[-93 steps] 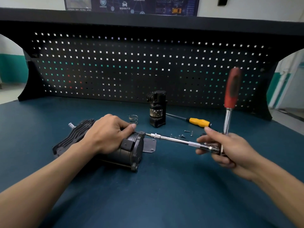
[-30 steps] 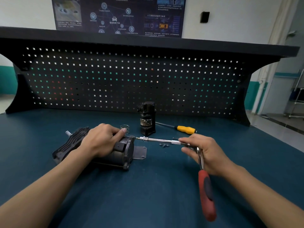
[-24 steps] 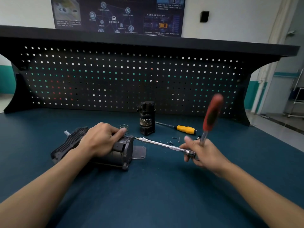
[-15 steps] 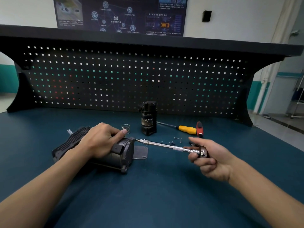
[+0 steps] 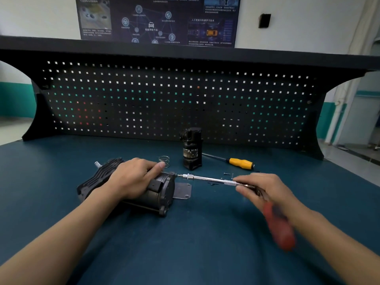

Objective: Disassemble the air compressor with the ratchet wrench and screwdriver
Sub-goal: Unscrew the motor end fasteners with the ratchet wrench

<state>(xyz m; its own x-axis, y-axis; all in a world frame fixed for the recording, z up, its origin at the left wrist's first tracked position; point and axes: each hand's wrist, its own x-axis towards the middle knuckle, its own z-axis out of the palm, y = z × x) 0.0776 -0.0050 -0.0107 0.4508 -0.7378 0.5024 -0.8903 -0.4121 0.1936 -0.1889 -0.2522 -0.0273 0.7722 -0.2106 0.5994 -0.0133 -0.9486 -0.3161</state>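
Handle of ratchet wrench [image 5: 279, 229] nearest: red, motion-blurred, pointing toward viewer. Wrench head gripped in right hand [image 5: 265, 190]; extension bar [image 5: 213, 179] runs left to a fastener on air compressor [image 5: 158, 194], which lies mid-bench, clasped by left hand [image 5: 131, 177]. Risks: bar tilts, bit slips off; clasp slackens, compressor rolls. Beyond, loose screws [image 5: 227, 173] may scatter if knocked.

We see a dark blue desk [image 5: 185, 254] backed along its far edge by a black pegboard [image 5: 164, 103] with square holes, topped by a black shelf [image 5: 185, 51]. Above, on the pale wall, hangs a dark poster [image 5: 156, 19], with a small black box [image 5: 264, 20] to its right.
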